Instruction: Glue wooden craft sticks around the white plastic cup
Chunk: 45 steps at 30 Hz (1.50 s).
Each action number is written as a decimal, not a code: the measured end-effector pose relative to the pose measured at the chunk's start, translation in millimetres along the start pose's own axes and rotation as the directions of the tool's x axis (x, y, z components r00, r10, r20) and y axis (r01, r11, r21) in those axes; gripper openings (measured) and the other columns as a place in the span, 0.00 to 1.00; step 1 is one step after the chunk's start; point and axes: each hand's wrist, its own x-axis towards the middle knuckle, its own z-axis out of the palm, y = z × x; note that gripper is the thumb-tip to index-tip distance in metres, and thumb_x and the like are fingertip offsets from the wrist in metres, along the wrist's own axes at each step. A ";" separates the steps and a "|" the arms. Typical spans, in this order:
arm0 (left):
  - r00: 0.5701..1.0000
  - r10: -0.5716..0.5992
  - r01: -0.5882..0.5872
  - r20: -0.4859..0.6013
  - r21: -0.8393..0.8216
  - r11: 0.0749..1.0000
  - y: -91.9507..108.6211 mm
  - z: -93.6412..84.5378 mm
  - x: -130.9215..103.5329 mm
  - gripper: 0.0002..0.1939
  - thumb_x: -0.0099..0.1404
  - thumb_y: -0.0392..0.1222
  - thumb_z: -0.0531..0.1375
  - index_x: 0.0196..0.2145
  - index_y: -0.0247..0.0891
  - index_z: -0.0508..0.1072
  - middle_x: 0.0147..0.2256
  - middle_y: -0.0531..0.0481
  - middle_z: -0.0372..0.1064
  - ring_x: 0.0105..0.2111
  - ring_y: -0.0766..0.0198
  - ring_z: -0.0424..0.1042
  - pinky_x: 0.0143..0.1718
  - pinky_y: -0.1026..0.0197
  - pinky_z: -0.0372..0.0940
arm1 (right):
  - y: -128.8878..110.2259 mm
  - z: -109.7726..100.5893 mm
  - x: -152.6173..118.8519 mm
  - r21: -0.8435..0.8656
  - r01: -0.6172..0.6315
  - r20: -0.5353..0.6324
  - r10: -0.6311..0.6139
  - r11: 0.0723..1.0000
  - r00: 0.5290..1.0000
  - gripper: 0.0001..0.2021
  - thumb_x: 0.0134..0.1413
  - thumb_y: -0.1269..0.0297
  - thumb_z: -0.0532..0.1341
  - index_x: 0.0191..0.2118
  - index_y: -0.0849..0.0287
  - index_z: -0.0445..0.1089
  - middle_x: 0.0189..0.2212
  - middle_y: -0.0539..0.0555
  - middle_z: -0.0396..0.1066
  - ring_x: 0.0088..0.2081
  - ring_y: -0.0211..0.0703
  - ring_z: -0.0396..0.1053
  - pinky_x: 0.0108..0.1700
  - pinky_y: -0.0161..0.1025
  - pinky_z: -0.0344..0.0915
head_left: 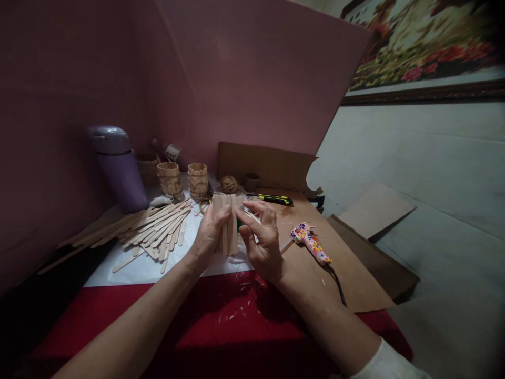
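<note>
My left hand (210,231) grips an upright piece made of wooden craft sticks (224,231) standing side by side, its thumb lying across the front. At the right side of that piece, my right hand (263,239) has its index fingertip against the sticks, with the thumb bent below. A small dark green patch (239,223) shows at the piece's right edge. What the sticks are fixed to is mostly hidden. To the left lies a fanned heap of loose craft sticks (158,229) on a white sheet (134,271).
A patterned glue gun (311,243) rests on cardboard (347,279) at right, its cord trailing forward. Behind are a yellow-black utility knife (276,199), twine ball (229,184), small dark pot (251,182) and stick-covered cups (198,180). A purple bottle (122,173) stands at left.
</note>
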 end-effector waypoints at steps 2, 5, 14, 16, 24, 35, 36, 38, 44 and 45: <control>1.000 0.007 -0.007 0.003 -0.008 1.000 -0.4 -0.3 0.4 0.27 0.56 0.56 0.69 0.48 0.38 0.71 0.42 0.46 0.77 0.40 0.57 0.77 0.38 0.61 0.70 | 0.0 -0.5 0.6 0.001 -0.008 0.010 0.008 1.000 1.000 0.18 0.70 0.60 0.54 0.61 0.46 0.70 0.56 0.57 0.65 0.60 0.54 0.60 0.59 0.60 0.64; 1.000 -0.006 0.006 0.011 -0.021 1.000 -1.3 -2.4 2.4 0.28 0.57 0.56 0.69 0.48 0.38 0.71 0.42 0.46 0.77 0.39 0.58 0.77 0.37 0.61 0.70 | 0.4 -2.2 2.0 0.037 -0.009 0.027 0.008 0.999 1.000 0.20 0.71 0.57 0.53 0.63 0.49 0.68 0.57 0.59 0.65 0.60 0.55 0.60 0.59 0.60 0.63; 0.996 -0.090 0.087 -0.016 -0.127 0.988 7.4 -3.2 1.8 0.27 0.50 0.53 0.74 0.44 0.38 0.73 0.36 0.48 0.76 0.35 0.58 0.76 0.33 0.60 0.69 | 2.7 -6.3 4.2 -0.004 0.119 0.066 -0.119 0.993 0.991 0.26 0.61 0.52 0.64 0.63 0.49 0.66 0.58 0.60 0.66 0.61 0.58 0.61 0.62 0.63 0.61; 0.997 -0.075 0.073 -0.014 -0.133 0.988 7.8 -2.4 2.0 0.27 0.48 0.47 0.75 0.43 0.37 0.73 0.37 0.49 0.76 0.34 0.60 0.75 0.34 0.62 0.69 | 2.9 -6.3 4.2 -0.015 0.108 0.067 -0.107 0.994 0.992 0.26 0.62 0.51 0.63 0.64 0.48 0.66 0.58 0.60 0.66 0.60 0.58 0.62 0.62 0.63 0.62; 0.997 -0.053 0.048 -0.054 -0.093 0.994 1.7 -7.1 6.5 0.28 0.51 0.50 0.73 0.45 0.37 0.71 0.37 0.50 0.74 0.32 0.64 0.73 0.33 0.63 0.69 | 4.8 -4.4 5.1 -0.003 0.111 0.048 -0.111 0.994 0.993 0.28 0.61 0.51 0.64 0.64 0.53 0.65 0.57 0.61 0.66 0.60 0.58 0.62 0.62 0.60 0.61; 0.956 0.251 -0.201 -0.155 0.278 0.939 -2.5 -43.8 38.1 0.41 0.31 0.39 0.77 0.43 0.41 0.65 0.39 0.52 0.71 0.41 0.57 0.71 0.40 0.61 0.67 | 36.3 7.6 -1.9 -0.027 -0.184 -0.101 0.180 0.983 0.978 0.20 0.67 0.48 0.57 0.53 0.57 0.71 0.49 0.62 0.72 0.52 0.52 0.69 0.55 0.55 0.68; 0.959 0.237 -0.179 -0.152 0.321 0.930 -4.7 -45.7 39.4 0.41 0.29 0.37 0.77 0.42 0.41 0.65 0.38 0.52 0.70 0.41 0.57 0.71 0.39 0.61 0.67 | 40.7 9.9 -3.4 -0.014 -0.204 -0.115 0.201 0.979 0.973 0.19 0.66 0.48 0.57 0.51 0.57 0.72 0.48 0.62 0.72 0.51 0.52 0.69 0.55 0.55 0.68; 0.973 0.203 -0.151 -0.113 0.355 0.923 -8.7 -47.8 39.7 0.40 0.31 0.36 0.76 0.43 0.40 0.65 0.39 0.51 0.70 0.41 0.56 0.71 0.39 0.60 0.66 | 48.1 13.6 -5.9 0.006 -0.245 -0.122 0.244 0.970 0.962 0.20 0.66 0.47 0.56 0.49 0.58 0.73 0.47 0.62 0.73 0.51 0.52 0.70 0.56 0.55 0.67; 0.984 0.166 -0.133 -0.072 0.334 0.933 -12.1 -50.0 35.4 0.41 0.34 0.39 0.76 0.46 0.39 0.65 0.42 0.47 0.70 0.42 0.55 0.72 0.41 0.58 0.66 | 57.6 18.7 -8.8 0.036 -0.313 -0.100 0.315 0.949 0.944 0.24 0.66 0.42 0.54 0.46 0.58 0.74 0.45 0.62 0.74 0.50 0.52 0.71 0.54 0.53 0.68; 0.985 0.163 -0.137 -0.059 0.313 0.940 -11.7 -50.0 35.0 0.41 0.35 0.41 0.76 0.47 0.39 0.66 0.42 0.47 0.71 0.42 0.55 0.72 0.42 0.58 0.67 | 57.7 19.2 -8.9 0.038 -0.313 -0.100 0.315 0.949 0.944 0.24 0.66 0.42 0.54 0.46 0.58 0.74 0.45 0.62 0.74 0.50 0.52 0.71 0.54 0.53 0.68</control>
